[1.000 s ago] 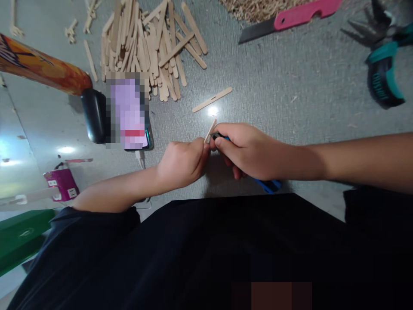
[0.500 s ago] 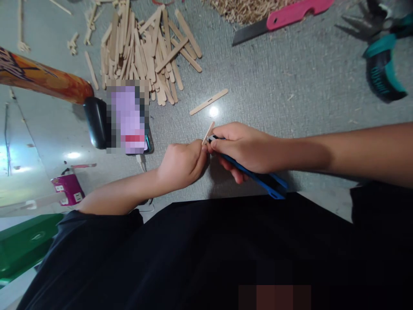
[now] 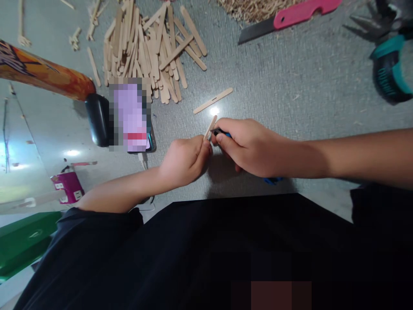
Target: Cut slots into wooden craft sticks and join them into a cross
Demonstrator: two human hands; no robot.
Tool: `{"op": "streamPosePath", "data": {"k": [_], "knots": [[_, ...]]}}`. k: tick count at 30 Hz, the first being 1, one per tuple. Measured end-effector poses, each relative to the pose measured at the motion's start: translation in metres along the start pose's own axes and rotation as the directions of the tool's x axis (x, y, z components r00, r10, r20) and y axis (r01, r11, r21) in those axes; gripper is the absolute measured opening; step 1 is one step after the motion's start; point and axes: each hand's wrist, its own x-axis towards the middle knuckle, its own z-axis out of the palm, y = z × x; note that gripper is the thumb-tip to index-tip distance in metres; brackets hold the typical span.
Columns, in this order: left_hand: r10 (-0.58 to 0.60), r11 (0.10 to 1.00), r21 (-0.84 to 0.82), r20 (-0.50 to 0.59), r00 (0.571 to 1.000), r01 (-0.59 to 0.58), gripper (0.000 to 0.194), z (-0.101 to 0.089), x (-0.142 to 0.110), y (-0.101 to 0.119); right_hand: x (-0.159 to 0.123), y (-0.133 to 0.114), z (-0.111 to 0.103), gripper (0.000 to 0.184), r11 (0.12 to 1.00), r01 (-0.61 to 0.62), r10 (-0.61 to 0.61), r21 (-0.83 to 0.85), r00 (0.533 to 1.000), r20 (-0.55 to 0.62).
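My left hand (image 3: 187, 161) is closed, pinching the lower end of a wooden craft stick (image 3: 210, 127) between thumb and fingertips. The stick points up and slightly right, clear of the table at an angle. My right hand (image 3: 247, 140) is wrapped around a blue cutter knife (image 3: 226, 134), whose dark tip meets the stick's right side just above my left thumb. Most of the knife is hidden by the palm; its blue tail end shows below the wrist. Just beyond both hands lies another craft stick (image 3: 213, 100) with a small slot in its middle.
A heap of craft sticks (image 3: 145, 51) lies at the back left, near a phone (image 3: 132, 116), a black case (image 3: 97, 120) and an orange can (image 3: 48, 71). A pink cutter (image 3: 290, 19), wood shavings (image 3: 251, 8) and teal-handled pliers (image 3: 390, 69) lie at the back right.
My right hand has turned, so the knife now lies mostly hidden under it, with its tip a little higher along the stick. My left hand keeps its pinch. The view has shifted slightly.
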Motion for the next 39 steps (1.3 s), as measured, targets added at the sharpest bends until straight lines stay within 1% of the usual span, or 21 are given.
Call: {"op": "streamPosePath", "data": {"k": [3,6,8,10,14,19,24,29,32,35,39], "knots": [[0.019,0.990,0.140,-0.010,1.000,-0.018,0.055,0.005,-0.003,-0.001,-0.001,-0.001,0.002,0.026,0.996,0.062,-0.064,-0.062,0.998,-0.028],[0.024,0.978,0.206,-0.018,1.000,-0.019,0.056,0.009,-0.005,-0.001,-0.001,0.000,0.003,0.026,0.998,0.048,-0.049,-0.051,0.999,-0.024],[0.014,0.978,0.209,-0.016,1.000,-0.010,0.056,0.010,-0.005,-0.001,-0.001,0.001,0.004,0.026,1.000,-0.005,0.005,-0.009,1.000,0.005],[0.004,0.980,0.199,-0.012,1.000,-0.002,0.056,0.010,-0.005,0.000,0.000,0.001,0.005,0.026,0.994,-0.088,0.085,0.065,0.995,0.051],[0.002,0.980,0.201,-0.007,1.000,-0.001,0.054,0.009,-0.004,0.001,0.002,-0.002,0.004,0.021,0.946,-0.233,0.212,0.223,0.970,0.118],[0.008,0.971,0.239,0.004,1.000,-0.009,0.050,0.007,-0.005,0.002,0.006,-0.011,0.001,0.019,0.893,-0.329,0.285,0.307,0.941,0.182],[0.030,0.969,0.247,-0.008,1.000,-0.027,0.054,0.007,-0.005,0.002,0.008,-0.017,-0.003,0.022,0.842,-0.407,0.332,0.354,0.908,0.254],[0.029,0.973,0.228,-0.012,1.000,-0.025,0.059,0.006,-0.005,0.003,0.011,-0.017,-0.007,0.033,0.822,-0.444,0.337,0.355,0.883,0.326],[0.001,0.981,0.194,0.008,1.000,-0.003,0.056,0.003,-0.005,0.004,0.014,-0.014,-0.009,0.039,0.795,-0.470,0.330,0.384,0.865,0.378],[-0.044,0.996,0.075,0.042,0.998,0.040,0.050,-0.001,-0.005,0.004,0.016,-0.008,-0.012,0.041,0.760,-0.480,0.294,0.437,0.855,0.428],[-0.021,0.989,-0.145,0.018,1.000,0.023,0.048,-0.004,-0.003,0.003,0.019,-0.004,-0.015,0.042,0.760,-0.440,0.225,0.478,0.868,0.442]]}}
